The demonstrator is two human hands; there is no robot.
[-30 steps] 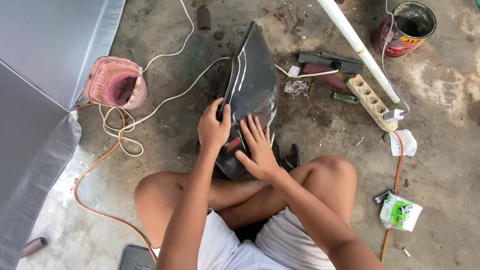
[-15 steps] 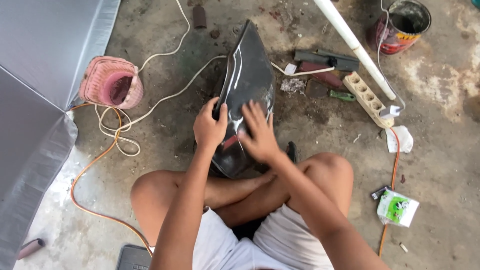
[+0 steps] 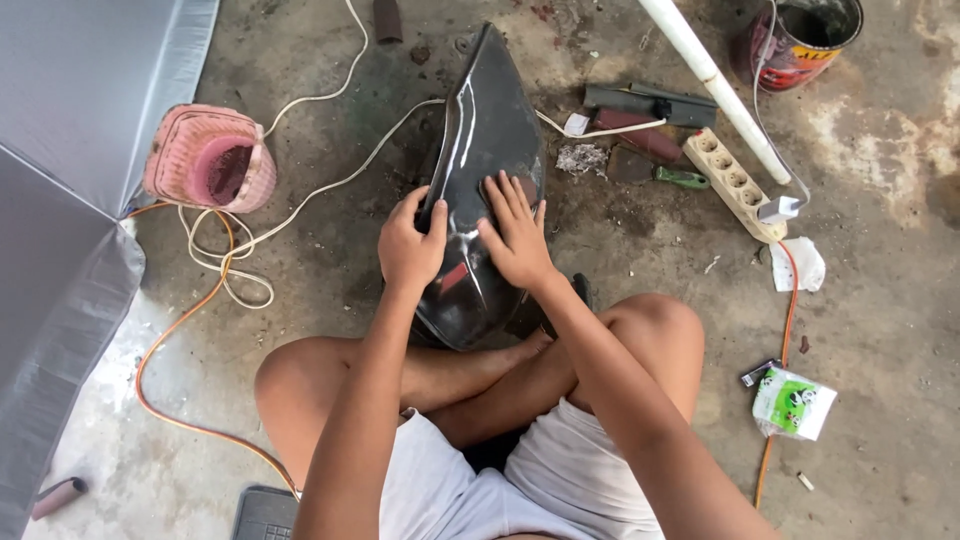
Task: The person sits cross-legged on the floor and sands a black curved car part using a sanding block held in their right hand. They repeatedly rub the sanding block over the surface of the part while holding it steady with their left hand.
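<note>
A glossy black curved panel [image 3: 485, 130] lies on the concrete floor in front of my crossed legs, its pointed end away from me. My left hand [image 3: 410, 243] grips its left edge, fingers curled over the rim. My right hand [image 3: 515, 235] lies flat on the panel's upper surface with fingers spread, beside the left hand. I cannot tell whether anything is under the right palm.
A pink woven basket [image 3: 205, 158] lies on its side at left, with white cord [image 3: 300, 200] and orange hose [image 3: 170, 340]. A white pipe [image 3: 715, 85], power strip [image 3: 735, 185], red paint can [image 3: 805, 40], hand tools [image 3: 650, 100] and a green-white packet [image 3: 793, 402] lie at right. Grey sheet [image 3: 70, 150] at left.
My right hand has slid further up the panel, away from me. The left hand keeps its hold on the left edge. The camera has shifted slightly.
</note>
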